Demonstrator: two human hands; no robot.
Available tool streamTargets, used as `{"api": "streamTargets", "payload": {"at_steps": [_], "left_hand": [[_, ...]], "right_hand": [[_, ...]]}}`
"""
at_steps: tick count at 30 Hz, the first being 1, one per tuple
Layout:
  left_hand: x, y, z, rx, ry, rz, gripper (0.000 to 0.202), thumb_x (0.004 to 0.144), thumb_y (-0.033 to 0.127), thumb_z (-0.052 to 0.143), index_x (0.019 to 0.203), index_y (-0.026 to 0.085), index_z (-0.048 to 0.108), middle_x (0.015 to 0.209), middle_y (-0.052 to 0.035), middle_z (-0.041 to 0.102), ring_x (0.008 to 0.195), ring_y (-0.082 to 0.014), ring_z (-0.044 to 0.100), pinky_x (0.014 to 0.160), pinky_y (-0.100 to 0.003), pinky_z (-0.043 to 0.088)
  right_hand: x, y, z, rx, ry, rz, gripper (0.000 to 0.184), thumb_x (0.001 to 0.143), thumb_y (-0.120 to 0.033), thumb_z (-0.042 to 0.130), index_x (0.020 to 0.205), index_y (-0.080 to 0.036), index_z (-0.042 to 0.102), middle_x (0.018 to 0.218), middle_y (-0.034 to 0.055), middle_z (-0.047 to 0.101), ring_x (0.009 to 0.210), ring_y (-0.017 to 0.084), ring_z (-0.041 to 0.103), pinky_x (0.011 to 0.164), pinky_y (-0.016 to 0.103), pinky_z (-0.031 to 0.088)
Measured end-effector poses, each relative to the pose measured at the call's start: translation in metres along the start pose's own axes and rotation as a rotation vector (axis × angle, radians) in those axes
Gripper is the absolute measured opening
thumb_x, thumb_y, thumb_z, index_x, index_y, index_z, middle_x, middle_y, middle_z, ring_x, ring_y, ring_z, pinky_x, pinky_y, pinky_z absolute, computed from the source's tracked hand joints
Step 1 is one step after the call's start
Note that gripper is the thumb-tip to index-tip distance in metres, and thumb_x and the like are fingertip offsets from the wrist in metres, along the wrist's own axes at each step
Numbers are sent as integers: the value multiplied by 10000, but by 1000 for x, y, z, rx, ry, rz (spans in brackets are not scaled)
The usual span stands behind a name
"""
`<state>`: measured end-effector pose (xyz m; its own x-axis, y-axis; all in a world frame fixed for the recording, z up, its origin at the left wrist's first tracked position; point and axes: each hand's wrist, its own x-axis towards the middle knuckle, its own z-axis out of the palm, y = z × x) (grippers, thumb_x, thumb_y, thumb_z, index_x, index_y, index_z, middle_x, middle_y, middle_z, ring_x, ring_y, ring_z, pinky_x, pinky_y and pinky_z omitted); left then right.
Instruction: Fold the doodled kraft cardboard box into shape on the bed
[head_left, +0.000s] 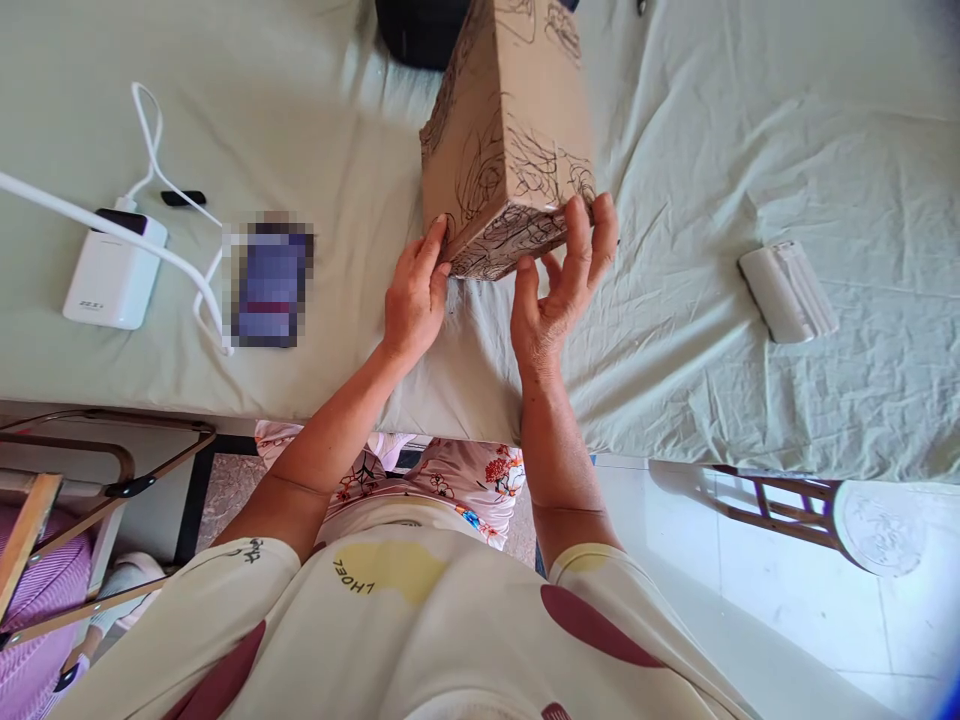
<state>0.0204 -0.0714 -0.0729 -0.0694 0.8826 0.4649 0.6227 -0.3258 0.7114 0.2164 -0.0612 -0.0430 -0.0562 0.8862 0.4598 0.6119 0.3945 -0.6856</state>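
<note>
A brown cardboard box (546,120) with black scribbled line drawings on its faces sits tilted at the top middle of the view, one edge turned toward me. At its lower left corner, my left hand (415,298) grips the box with the fingers on the side and the thumb near the bottom edge. My right hand (559,290) holds the lower right edge, its fingertips on the box and its thumb near the underside. The far end of the box runs out of view.
A pale green cloth (675,300) covers the table. On the left lie a white power bank (120,275) with a white cable, a small black object (183,198) and a blurred phone (270,285). A white packet (789,292) lies right. Behind the box is a black object (416,35).
</note>
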Motion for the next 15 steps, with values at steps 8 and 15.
{"api": "streamTargets", "payload": {"at_steps": [8,15], "left_hand": [[4,-2,-13,-10,150,-15,621,1108,637,217,1499,346,603,1632,-79,539,1599,-244,430,1352,-455,332],[6,-1,-16,-100,195,-29,595,1104,655,248,1405,347,659,1683,-39,504,1615,-274,411,1360,-501,344]], "right_hand": [[-2,4,20,218,153,31,611,1041,-647,493,1565,-369,344,1646,109,441,1406,255,595,1105,456,609],[-4,16,25,166,45,115,635,980,-763,520,1353,-249,505,1328,109,680,1284,258,674,1154,548,549]]}}
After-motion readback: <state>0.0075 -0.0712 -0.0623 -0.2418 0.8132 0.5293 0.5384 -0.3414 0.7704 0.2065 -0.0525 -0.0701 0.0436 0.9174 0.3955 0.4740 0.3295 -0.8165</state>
